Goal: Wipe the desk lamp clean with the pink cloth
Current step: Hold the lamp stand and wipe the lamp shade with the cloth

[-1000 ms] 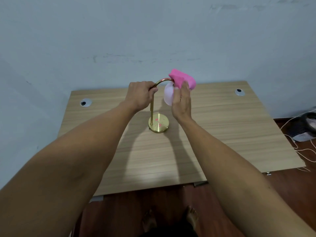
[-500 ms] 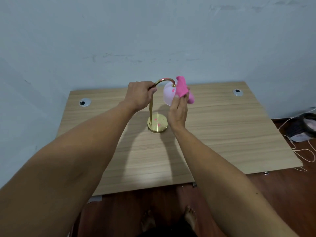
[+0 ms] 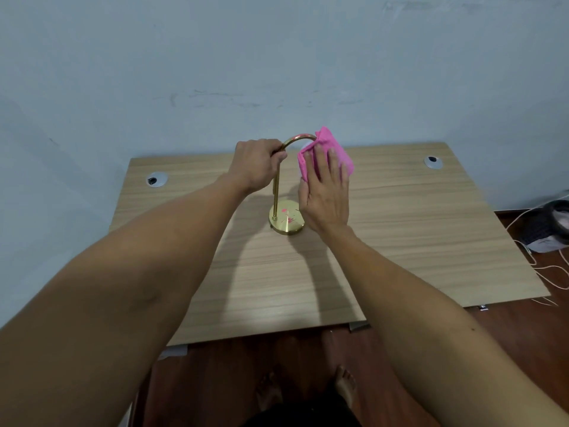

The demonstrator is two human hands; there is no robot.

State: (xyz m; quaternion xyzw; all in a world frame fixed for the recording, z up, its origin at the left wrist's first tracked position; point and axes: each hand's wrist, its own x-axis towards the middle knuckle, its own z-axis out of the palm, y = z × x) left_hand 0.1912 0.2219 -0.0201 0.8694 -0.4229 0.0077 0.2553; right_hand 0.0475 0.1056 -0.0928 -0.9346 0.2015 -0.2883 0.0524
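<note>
A gold desk lamp (image 3: pixel 276 192) with a round base and a curved neck stands near the middle of the wooden desk (image 3: pixel 400 229). My left hand (image 3: pixel 257 166) grips the top of the lamp's stem, where the neck bends. My right hand (image 3: pixel 326 192) presses the pink cloth (image 3: pixel 334 149) flat against the lamp's shade. The cloth and my fingers hide the shade almost entirely. Pink marks show on the lamp's base.
Two round cable grommets sit in the desk's far corners, one left (image 3: pixel 156 179) and one right (image 3: pixel 432 161). A pale wall rises right behind the desk. White cables (image 3: pixel 551 272) and a dark object (image 3: pixel 548 223) lie on the wooden floor to the right. My bare feet show below the desk's near edge.
My right hand has spread the bunched cloth wider over the near side of the shade, which now is covered. My left hand keeps its grip on the stem.
</note>
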